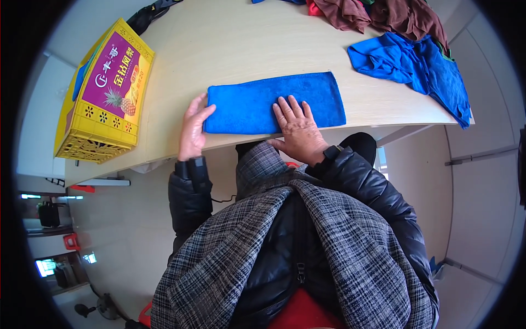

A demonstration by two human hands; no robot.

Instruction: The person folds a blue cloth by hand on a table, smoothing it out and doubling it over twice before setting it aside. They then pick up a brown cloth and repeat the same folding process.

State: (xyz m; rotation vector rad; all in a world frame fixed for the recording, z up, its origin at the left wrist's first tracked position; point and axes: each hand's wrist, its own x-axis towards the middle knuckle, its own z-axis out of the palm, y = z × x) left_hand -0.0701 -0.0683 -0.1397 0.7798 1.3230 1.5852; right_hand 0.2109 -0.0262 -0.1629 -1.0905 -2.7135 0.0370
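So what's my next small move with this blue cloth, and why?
Probably fold the left end of the blue cloth rightward: your left hand is at that edge, while your right hand rests its fingers on top, where they could steady it.

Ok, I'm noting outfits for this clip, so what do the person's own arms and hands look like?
The left hand and right hand wear no gloves. The left sleeve and right sleeve are glossy black, puffy and padded. A dark band rings the left wrist, a second band the right; strap or cuff, I can't tell.
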